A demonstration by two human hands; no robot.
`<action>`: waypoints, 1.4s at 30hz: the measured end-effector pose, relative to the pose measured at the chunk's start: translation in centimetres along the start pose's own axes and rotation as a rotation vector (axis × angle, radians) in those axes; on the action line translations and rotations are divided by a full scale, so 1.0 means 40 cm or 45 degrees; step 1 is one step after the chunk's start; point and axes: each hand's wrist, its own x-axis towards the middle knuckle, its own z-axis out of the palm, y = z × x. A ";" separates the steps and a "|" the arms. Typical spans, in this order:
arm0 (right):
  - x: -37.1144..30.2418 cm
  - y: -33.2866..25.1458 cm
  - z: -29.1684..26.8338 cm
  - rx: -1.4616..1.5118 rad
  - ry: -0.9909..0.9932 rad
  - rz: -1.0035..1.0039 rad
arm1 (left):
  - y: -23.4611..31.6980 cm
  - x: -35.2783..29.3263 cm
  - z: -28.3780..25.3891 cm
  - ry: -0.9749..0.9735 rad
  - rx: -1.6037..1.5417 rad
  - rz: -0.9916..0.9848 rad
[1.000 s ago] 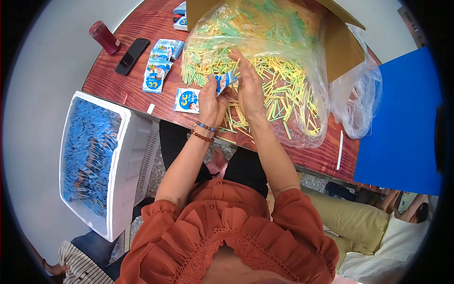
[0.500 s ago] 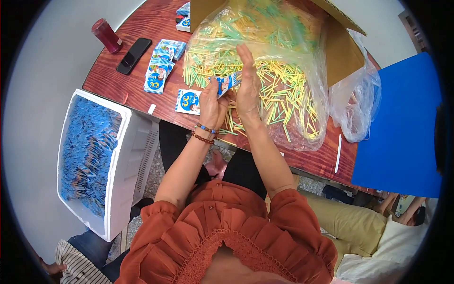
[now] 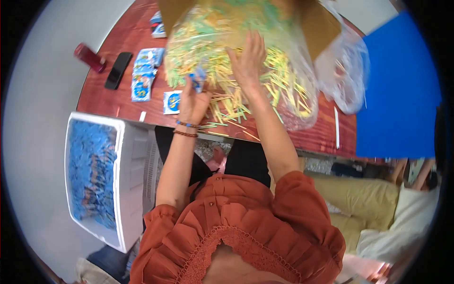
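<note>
Small blue packet [image 3: 197, 79]: pinched at its lower end in the grip of the left hand [image 3: 191, 102], fingers closed together on it, held just above the near edge of the straw heap; by its look light, thin and crinkly, likely slippery film, best taken by an edge or corner between thumb and forefinger rather than squeezed flat. Heap of yellow and green straws [image 3: 265, 85]: loose, slender sticks spread inside a clear plastic bag [image 3: 302, 102], judged very light and stiff but easily bent or scattered, best lifted a few at a time near the middle. Right hand [image 3: 247, 61]: laid palm-down on the heap, fingers spread apart, closed on nothing that can be made out. Flat blue packets [image 3: 142, 78]: a short row lying on the surface left of the heap, with one single packet [image 3: 172, 102] beside the left wrist. Dark phone [image 3: 118, 70] and red cylinder [image 3: 90, 57]: near the far left edge. White stick [image 3: 336, 128]: lying alone to the right. Surface [image 3: 118, 106]: reddish-brown wood grain. Cardboard box [image 3: 321, 26]: open behind the heap. White bin [image 3: 135, 180]: beside the person's left knee, filled with blue packets. Blue panel [image 3: 402, 94]: at the right.
</note>
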 end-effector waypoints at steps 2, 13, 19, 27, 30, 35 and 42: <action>0.023 -0.013 -0.023 -0.762 0.109 -0.475 | 0.020 -0.022 -0.007 0.030 0.046 0.038; 0.044 -0.101 -0.185 -0.447 -0.184 -0.283 | 0.020 -0.083 0.004 -0.116 0.135 -0.008; -0.004 -0.158 -0.184 0.122 -0.377 -0.191 | 0.054 -0.156 0.038 -0.234 0.208 0.000; -0.132 -0.211 -0.114 0.865 -0.849 0.084 | 0.018 -0.186 0.097 -0.104 0.331 0.356; -0.141 -0.216 -0.098 1.036 -0.837 0.137 | 0.035 -0.208 0.093 -0.130 0.289 0.314; -0.124 -0.221 -0.056 1.089 -0.833 0.400 | 0.052 -0.187 0.077 -0.089 0.221 0.415; -0.100 -0.217 0.064 0.812 -0.825 0.137 | 0.098 -0.128 0.013 0.046 0.258 0.401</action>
